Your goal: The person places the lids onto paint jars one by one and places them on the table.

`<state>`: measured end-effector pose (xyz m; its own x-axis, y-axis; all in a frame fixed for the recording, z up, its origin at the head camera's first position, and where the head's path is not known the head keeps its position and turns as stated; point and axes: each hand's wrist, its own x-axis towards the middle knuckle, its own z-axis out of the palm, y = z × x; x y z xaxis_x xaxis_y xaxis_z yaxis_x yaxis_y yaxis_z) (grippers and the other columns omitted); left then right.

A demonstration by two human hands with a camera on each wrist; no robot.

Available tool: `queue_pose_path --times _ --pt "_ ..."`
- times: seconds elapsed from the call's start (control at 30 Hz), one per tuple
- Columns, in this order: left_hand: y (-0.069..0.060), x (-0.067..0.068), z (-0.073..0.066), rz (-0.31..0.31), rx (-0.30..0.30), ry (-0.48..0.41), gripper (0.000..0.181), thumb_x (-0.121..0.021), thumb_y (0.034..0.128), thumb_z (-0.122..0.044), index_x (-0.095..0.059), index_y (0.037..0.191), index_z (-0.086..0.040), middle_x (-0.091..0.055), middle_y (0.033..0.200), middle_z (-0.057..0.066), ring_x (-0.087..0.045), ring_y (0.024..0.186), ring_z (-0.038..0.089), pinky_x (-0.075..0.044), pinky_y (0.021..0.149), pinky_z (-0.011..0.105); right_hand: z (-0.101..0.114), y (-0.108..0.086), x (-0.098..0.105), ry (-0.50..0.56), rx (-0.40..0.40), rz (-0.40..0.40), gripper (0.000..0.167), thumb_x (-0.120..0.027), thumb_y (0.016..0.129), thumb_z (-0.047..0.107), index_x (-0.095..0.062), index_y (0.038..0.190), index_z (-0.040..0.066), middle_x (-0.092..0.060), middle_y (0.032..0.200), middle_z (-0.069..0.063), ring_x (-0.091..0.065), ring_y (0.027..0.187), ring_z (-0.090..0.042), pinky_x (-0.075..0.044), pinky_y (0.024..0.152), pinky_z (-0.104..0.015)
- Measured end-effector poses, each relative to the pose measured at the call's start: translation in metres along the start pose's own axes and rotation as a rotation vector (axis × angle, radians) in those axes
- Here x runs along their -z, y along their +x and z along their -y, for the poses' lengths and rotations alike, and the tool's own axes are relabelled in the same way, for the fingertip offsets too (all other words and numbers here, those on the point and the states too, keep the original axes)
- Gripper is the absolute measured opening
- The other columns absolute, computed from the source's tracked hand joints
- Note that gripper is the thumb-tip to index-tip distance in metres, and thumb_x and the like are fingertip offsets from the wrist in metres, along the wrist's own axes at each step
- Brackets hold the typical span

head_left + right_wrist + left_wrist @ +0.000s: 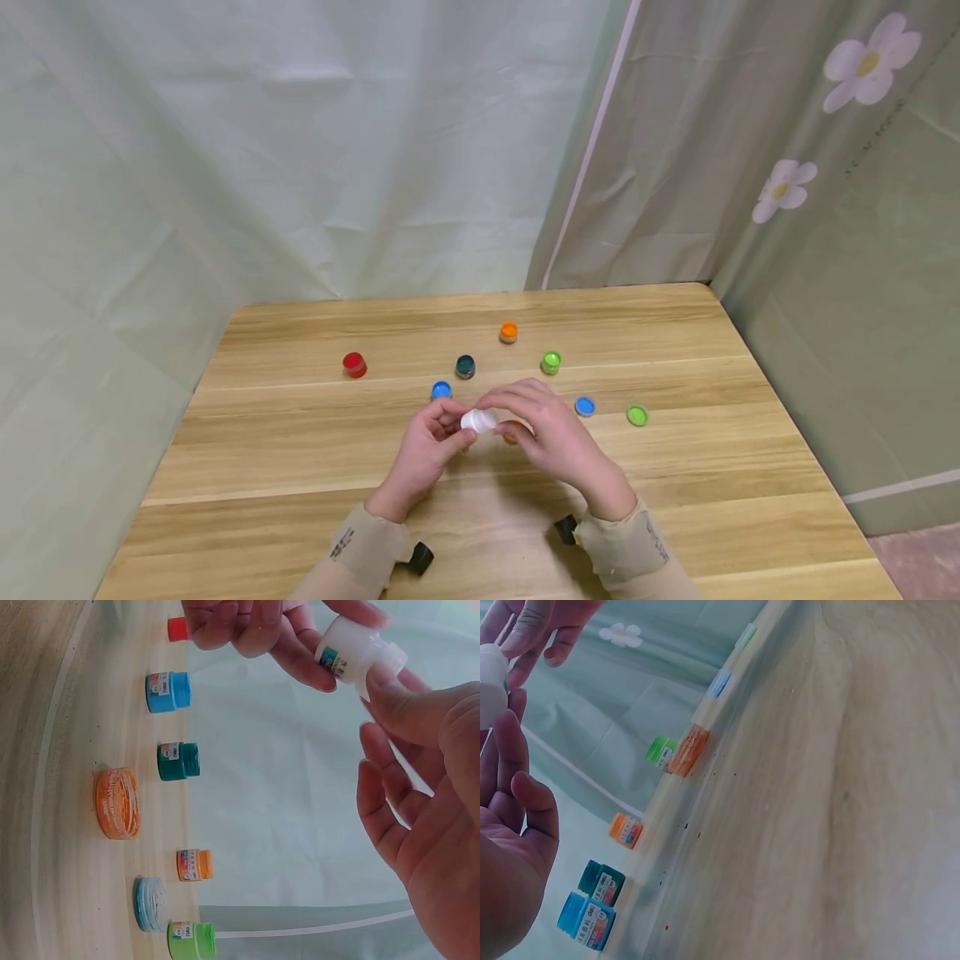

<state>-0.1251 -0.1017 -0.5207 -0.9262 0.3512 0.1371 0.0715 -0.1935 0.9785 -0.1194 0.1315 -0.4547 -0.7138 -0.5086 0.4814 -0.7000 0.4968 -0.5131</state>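
Observation:
A small white paint jar [474, 421] is held up over the front middle of the table, tilted toward the right. My left hand [427, 446] grips the jar's labelled body [346, 651] between thumb and fingers. At its other end, my right hand [551, 433] pinches the white lid [391, 657] with thumb and fingers. Whether the lid still sits fully on the jar cannot be told. Below the right fingers, an orange lid [512, 437] lies on the table, partly hidden. Just beyond the left fingertips stands a blue paint jar [441, 389].
Farther back stand a red jar [355, 365], a dark green jar [465, 367], an orange jar [509, 332] and a light green jar [551, 362]. A blue lid [585, 407] and a green lid [637, 416] lie to the right. Curtains [375, 167] hang behind the wooden table [262, 442].

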Motion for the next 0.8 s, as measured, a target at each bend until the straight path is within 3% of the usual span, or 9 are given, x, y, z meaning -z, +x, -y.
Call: queue_pose_path --times 0.17,0.33,0.53,0.8 --pt "-0.0003 -0.0004 0.0021 0.024 -0.014 -0.036 0.017 -0.072 0.1028 -0.007 -0.065 0.119 -0.006 -0.077 0.11 -0.003 -0.064 0.086 0.012 -0.056 0.074 0.024 0.0012 0.0003 0.0014 0.008 0.025 -0.004 0.037 -0.08 0.093 -0.001 -0.075 0.127 0.013 -0.072 0.13 0.002 -0.063 0.123 -0.02 -0.054 0.103 -0.04" --pt "-0.0006 -0.0002 0.0028 0.03 -0.017 -0.042 0.015 -0.07 0.1043 -0.009 -0.066 0.118 -0.012 -0.077 0.111 -0.004 -0.062 0.083 0.012 -0.055 0.074 0.024 0.0018 -0.0007 0.0038 -0.006 -0.026 0.016 0.037 -0.084 0.093 0.011 -0.075 0.129 0.015 -0.072 0.13 0.003 -0.063 0.122 -0.018 -0.054 0.102 -0.041" --pt "-0.0014 -0.0003 0.0012 0.027 -0.004 -0.036 0.02 -0.072 0.1031 -0.007 -0.065 0.121 -0.003 -0.076 0.113 -0.001 -0.064 0.09 0.014 -0.057 0.075 0.025 0.0007 -0.0005 0.0033 -0.014 -0.105 0.039 0.034 -0.084 0.093 0.035 -0.077 0.122 0.018 -0.074 0.117 0.008 -0.062 0.114 -0.013 -0.055 0.096 -0.039" --pt "-0.002 -0.0007 0.0033 0.028 0.026 0.008 0.031 -0.076 0.0999 -0.007 -0.063 0.125 0.005 -0.076 0.113 0.001 -0.063 0.094 0.016 -0.057 0.08 0.026 0.0024 -0.0009 -0.0004 -0.097 -0.183 0.07 0.031 -0.077 0.098 0.05 -0.07 0.104 0.021 -0.067 0.095 0.011 -0.058 0.097 -0.012 -0.051 0.077 -0.031"
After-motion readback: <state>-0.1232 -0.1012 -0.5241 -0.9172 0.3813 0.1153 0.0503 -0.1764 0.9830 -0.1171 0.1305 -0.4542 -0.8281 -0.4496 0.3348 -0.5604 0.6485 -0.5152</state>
